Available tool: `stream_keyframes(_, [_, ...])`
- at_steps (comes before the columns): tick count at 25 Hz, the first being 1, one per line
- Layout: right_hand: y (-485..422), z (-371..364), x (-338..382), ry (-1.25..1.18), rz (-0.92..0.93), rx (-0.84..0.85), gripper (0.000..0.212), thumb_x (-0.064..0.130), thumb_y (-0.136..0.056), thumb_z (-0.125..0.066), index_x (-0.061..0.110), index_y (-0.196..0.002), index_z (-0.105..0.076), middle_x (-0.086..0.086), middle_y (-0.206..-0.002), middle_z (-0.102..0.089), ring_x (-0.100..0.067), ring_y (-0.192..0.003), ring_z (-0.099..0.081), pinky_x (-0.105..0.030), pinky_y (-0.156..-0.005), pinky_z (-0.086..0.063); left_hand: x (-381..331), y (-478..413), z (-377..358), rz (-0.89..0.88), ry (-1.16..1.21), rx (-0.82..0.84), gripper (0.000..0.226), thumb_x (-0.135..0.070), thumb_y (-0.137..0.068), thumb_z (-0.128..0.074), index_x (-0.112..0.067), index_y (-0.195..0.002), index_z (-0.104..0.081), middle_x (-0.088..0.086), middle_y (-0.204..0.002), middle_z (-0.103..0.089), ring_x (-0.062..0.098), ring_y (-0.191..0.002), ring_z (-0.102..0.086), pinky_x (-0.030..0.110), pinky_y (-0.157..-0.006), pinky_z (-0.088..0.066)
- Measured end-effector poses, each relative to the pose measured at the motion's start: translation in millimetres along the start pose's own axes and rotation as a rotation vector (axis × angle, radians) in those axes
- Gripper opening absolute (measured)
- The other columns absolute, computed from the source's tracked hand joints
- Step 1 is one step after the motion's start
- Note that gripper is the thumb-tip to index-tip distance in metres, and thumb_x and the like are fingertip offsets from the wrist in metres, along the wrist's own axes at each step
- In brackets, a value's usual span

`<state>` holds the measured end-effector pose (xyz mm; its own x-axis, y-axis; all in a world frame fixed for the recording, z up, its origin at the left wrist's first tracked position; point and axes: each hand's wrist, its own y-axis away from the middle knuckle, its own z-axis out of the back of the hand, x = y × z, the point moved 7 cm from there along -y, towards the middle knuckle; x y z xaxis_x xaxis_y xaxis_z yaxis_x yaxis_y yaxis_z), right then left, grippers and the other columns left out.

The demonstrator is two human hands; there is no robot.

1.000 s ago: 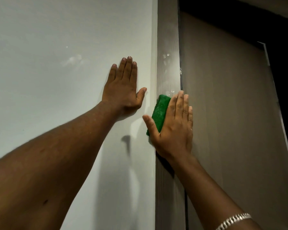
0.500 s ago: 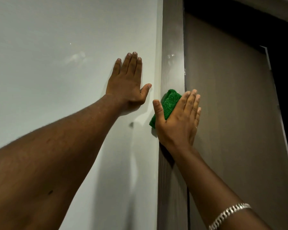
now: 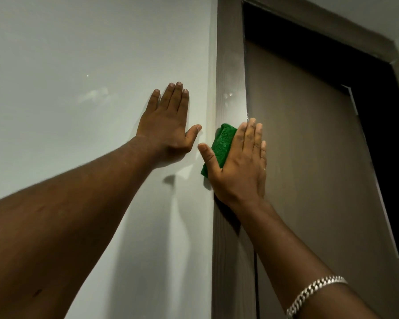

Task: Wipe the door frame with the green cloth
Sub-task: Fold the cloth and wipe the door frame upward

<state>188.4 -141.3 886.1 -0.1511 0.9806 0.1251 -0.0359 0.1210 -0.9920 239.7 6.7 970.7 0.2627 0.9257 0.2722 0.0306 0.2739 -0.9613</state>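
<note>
A grey-brown wooden door frame (image 3: 229,54) runs upright through the middle of the view, and its top rail slants away to the upper right. My right hand (image 3: 241,164) lies flat on a folded green cloth (image 3: 220,147) and presses it against the frame; most of the cloth is hidden under the palm. A few pale wet spots (image 3: 228,95) sit on the frame just above the cloth. Left of the frame, my left hand (image 3: 168,125) rests flat and open on the white wall (image 3: 78,65), holding nothing.
A brown door leaf (image 3: 309,157) stands ajar to the right of the frame, with a dark gap (image 3: 382,111) beyond it. A faint smudge (image 3: 92,95) marks the wall at the left. A silver chain bracelet (image 3: 313,293) is on my right wrist.
The view has tilted up, so more of the frame's top shows. My right hand and the cloth slid a little up the frame. My left hand stayed flat on the wall.
</note>
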Motion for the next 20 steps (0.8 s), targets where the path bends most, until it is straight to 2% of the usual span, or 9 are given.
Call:
stream_keyframes(2, [11,-2,2,0.029,0.113,0.026,0.106,0.082,-0.080,-0.011,0.008,-0.153,0.005,-0.012,-0.164,0.009,-0.022,-0.151,0.014,-0.040,-0.123,0.005,2,-2,1,0.004,0.002,-0.019,0.082,-0.062,-0.090,-0.008,-0.010,-0.152,0.007,0.010,-0.164,0.007,0.021,-0.151,0.010,0.045,-0.124,0.001])
stream_keyframes(3, [16,-4,-1,0.033,0.106,0.035,0.107,0.083,-0.079,-0.010,0.008,-0.153,0.004,-0.011,-0.164,0.009,-0.022,-0.151,0.015,-0.039,-0.122,0.006,2,-3,1,0.003,0.001,-0.020,0.082,-0.062,-0.090,-0.008,-0.010,-0.152,0.007,0.010,-0.164,0.007,0.022,-0.151,0.010,0.045,-0.123,0.001])
stream_keyframes(7, [-14,-2,-6,-0.021,-0.062,0.017,0.109,0.084,-0.078,-0.012,0.007,-0.153,0.005,-0.012,-0.164,0.008,-0.023,-0.151,0.013,-0.040,-0.123,0.006,1,-8,1,-0.010,-0.004,-0.004,0.083,-0.063,-0.090,-0.007,-0.010,-0.151,0.008,0.010,-0.164,0.008,0.022,-0.151,0.010,0.045,-0.124,0.001])
stream_keyframes(11, [-14,-4,0,0.019,0.133,-0.001,0.105,0.083,-0.080,-0.013,0.008,-0.153,0.003,-0.011,-0.164,0.006,-0.022,-0.151,0.011,-0.039,-0.122,0.003,4,-17,1,-0.023,-0.004,-0.014,0.083,-0.063,-0.089,-0.006,-0.010,-0.152,0.006,0.010,-0.164,0.006,0.022,-0.151,0.009,0.044,-0.124,0.000])
stream_keyframes(16, [-42,-3,-7,-0.005,-0.006,-0.019,0.105,0.082,-0.082,-0.017,0.007,-0.153,0.000,-0.012,-0.165,0.002,-0.024,-0.152,0.007,-0.041,-0.123,0.001,3,-27,2,-0.054,-0.020,-0.013,0.084,-0.062,-0.088,-0.006,-0.009,-0.152,0.006,0.011,-0.164,0.006,0.023,-0.151,0.007,0.044,-0.124,0.001])
stream_keyframes(20, [-40,-5,3,0.076,0.289,0.024,0.101,0.079,-0.083,-0.016,0.009,-0.154,-0.002,-0.011,-0.165,0.002,-0.022,-0.151,0.008,-0.037,-0.121,0.004,11,-39,1,-0.043,-0.020,-0.028,0.083,-0.063,-0.088,-0.005,-0.011,-0.152,0.005,0.010,-0.164,0.005,0.021,-0.151,0.007,0.044,-0.123,0.001])
